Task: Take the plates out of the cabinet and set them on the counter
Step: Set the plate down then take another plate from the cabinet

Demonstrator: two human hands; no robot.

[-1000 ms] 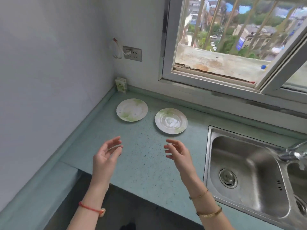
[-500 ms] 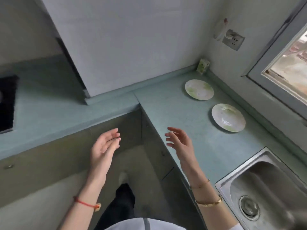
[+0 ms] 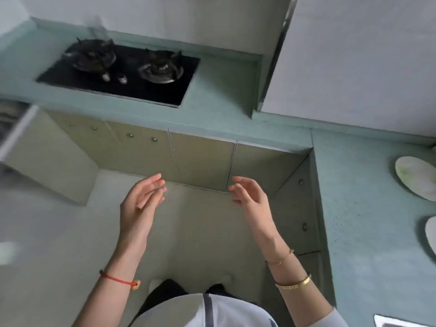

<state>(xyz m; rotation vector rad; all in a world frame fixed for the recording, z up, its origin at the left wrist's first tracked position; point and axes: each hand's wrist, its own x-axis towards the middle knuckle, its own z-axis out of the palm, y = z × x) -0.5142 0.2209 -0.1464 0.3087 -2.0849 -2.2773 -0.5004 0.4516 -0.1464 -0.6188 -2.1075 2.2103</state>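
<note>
Head view: my left hand (image 3: 141,204) and right hand (image 3: 252,199) hang spread and empty over the floor; two plates (image 3: 415,177) lie well right on the counter (image 3: 368,232).

Soft even daylight, motion blur, warped edges

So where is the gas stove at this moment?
The gas stove is at the upper left of the head view, set into the green counter against the wall, above the closed cabinet doors.

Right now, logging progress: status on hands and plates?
Left hand and right hand open, empty. Two plates on counter. Cabinet door open at left.
</note>
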